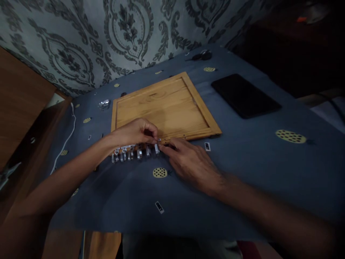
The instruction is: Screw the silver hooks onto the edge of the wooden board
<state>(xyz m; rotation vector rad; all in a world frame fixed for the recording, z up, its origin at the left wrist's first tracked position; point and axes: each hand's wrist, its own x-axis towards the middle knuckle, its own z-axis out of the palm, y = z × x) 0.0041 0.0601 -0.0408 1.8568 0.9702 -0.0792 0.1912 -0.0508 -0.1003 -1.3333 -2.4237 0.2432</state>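
Note:
A framed wooden panel [157, 106] lies flat on the blue patterned cloth. Along its near edge runs a row of small silver metal clips [139, 154], several of them, sticking out toward me. My left hand [137, 132] reaches over the near edge, thumb and finger pinched together by the right end of the row. Whatever sits in that pinch is too small to make out. From the right, my right hand [191, 162] has its index fingertip against the rightmost clip [157, 149], its fingers bent and close together. The fingertips partly cover this spot.
A black tablet-like slab [245, 95] lies right of the panel. Beyond it is a dark tool [202, 55], perhaps scissors. Another silver metal piece [104, 104] rests left of the panel. A white cable [70, 133] runs along the left, and a patterned wall [126, 32] stands behind.

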